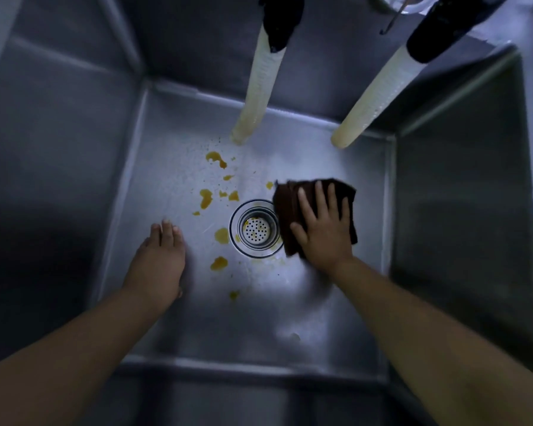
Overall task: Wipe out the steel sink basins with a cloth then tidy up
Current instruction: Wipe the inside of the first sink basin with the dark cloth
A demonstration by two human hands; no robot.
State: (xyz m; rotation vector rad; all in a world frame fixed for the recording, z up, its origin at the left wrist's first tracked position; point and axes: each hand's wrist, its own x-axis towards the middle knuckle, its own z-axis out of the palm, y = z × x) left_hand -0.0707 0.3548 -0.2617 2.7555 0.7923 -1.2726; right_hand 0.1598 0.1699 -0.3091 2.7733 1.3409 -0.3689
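I look down into a deep steel sink basin (pixel 173 327). My right hand (pixel 323 229) presses flat, fingers spread, on a dark brown cloth (pixel 286 201) lying on the basin floor just right of the round drain strainer (pixel 256 230). The cloth overlaps the drain's right rim. My left hand (pixel 160 256) rests on the basin floor to the left of the drain, fingers straight and holding nothing. Several orange-yellow stains (pixel 217 159) dot the floor left of and below the drain.
Two pale hoses (pixel 259 90) (pixel 379 99) hang down from dark fittings at the back, their ends near the basin floor. Steel walls rise on all sides; a second basin's divider (pixel 126 38) shows at the upper left.
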